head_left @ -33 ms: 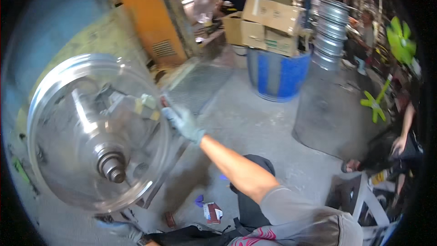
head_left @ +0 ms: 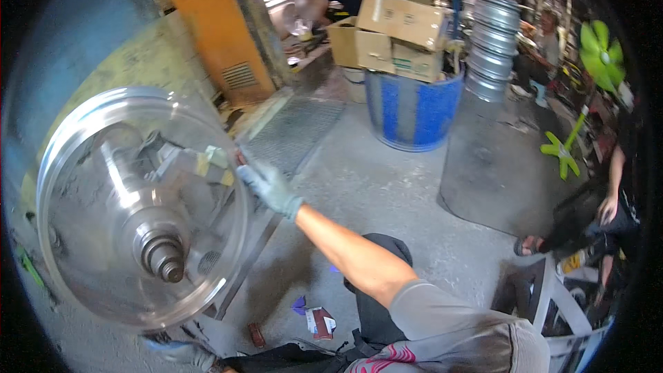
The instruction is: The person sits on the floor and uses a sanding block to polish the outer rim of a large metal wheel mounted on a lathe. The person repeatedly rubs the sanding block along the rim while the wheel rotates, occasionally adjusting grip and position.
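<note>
A shiny metal wheel rim [head_left: 59, 131] is mounted around a stepped steel spindle [head_left: 164, 260]; its middle is smeared see-through, as if spinning. My right hand [head_left: 271, 188], in a pale grey-green glove, reaches to the rim's right edge. Its fingers are closed on a small reddish-brown piece [head_left: 239, 157] at that edge, whose kind I cannot make out. Low at the left, my left hand [head_left: 183, 354], gloved in blue and grey, is near the rim's bottom edge. Its fingers are partly hidden and blurred.
A blue barrel [head_left: 414, 114] holds cardboard boxes [head_left: 400, 24]. Beside it stands a stack of metal rims [head_left: 492, 48]. Two green fans [head_left: 602, 55] and a seated person [head_left: 611, 200] are at the right. Reddish-brown scraps [head_left: 320, 323] and a dark mat [head_left: 494, 173] lie on the floor.
The whole view has shifted slightly, with things now a little further left. Both hands keep about the same place at the rim.
</note>
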`<state>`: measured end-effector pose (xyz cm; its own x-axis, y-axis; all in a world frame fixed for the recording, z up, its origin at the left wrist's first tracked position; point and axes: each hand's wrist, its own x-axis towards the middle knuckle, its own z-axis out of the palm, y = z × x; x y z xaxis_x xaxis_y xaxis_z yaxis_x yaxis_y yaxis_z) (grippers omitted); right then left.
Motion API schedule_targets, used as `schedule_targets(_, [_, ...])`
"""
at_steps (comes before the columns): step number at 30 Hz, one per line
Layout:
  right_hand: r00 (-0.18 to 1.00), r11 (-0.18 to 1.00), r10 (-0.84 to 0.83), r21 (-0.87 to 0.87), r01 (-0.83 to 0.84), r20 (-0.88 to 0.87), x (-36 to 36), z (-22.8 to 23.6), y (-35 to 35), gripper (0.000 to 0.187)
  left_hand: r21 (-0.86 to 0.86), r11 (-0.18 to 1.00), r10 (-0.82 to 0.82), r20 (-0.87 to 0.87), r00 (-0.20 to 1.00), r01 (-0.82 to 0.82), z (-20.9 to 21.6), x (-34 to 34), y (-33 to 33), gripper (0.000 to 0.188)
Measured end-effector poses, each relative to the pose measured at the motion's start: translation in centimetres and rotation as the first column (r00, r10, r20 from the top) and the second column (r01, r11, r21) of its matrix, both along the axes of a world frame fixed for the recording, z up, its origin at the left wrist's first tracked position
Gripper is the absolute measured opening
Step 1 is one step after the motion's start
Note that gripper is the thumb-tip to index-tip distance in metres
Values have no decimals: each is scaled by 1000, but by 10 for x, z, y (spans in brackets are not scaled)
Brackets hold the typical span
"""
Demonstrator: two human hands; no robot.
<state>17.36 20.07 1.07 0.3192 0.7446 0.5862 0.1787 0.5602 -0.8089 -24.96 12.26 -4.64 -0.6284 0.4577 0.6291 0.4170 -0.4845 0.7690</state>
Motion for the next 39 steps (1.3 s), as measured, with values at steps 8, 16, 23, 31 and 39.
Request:
schedule_targets(8, [998, 995, 51, 80, -53, 25, 15, -10, 18, 58, -43, 996, 78, -64, 995, -81, 1, 14, 35, 60])
schedule_targets(16, [994, 988, 40, 142, -55, 105, 11, -3, 12, 62, -28, 998, 54, -107, 993, -57, 4, 29, 45, 60])
schedule_targets(23, [992, 983, -11, 181, -12, 125, 12, -4, 12, 60, -24, 999, 42, -116, 992, -45, 4, 38, 49, 60])
schedule_targets(31, [962, 976, -185, 150, 156, 203, 5, -1, 10, 59, -12, 999, 44, -127, 991, -46, 6, 39, 51, 59])
schedule_targets(39, [956, 949, -238, 249, 192, 170, -12, 4, 2, 59, -23, 995, 95, -160, 982, -100, -1, 16, 34, 59])
